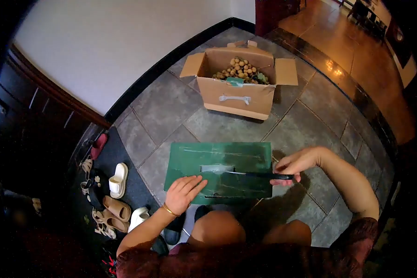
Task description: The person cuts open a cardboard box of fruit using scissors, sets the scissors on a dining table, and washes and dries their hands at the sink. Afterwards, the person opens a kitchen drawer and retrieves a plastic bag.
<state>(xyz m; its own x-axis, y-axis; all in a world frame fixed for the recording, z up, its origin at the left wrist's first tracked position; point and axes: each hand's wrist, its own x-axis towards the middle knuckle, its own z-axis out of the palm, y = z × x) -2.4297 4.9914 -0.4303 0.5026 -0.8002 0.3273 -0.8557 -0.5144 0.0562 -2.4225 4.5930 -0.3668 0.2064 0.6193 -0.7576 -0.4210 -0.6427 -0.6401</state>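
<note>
A green box (190,160) with a slot-shaped handle in its top stands on the floor in front of my knees. My left hand (183,192) lies flat on its near left part, fingers stretched out and holding nothing. At the box's right edge my right hand (294,164) is closed around the dark handle of a knife (264,176). The knife lies low across the top, its thin tip pointing left toward the handle slot. My palm hides part of the grip.
Beyond the green box stands an open cardboard box (236,99) holding round tan fruit (240,69) in bunches. On the left, several shoes and a white slipper (119,180) lie on a dark mat (129,160). A white wall (125,41) rises behind.
</note>
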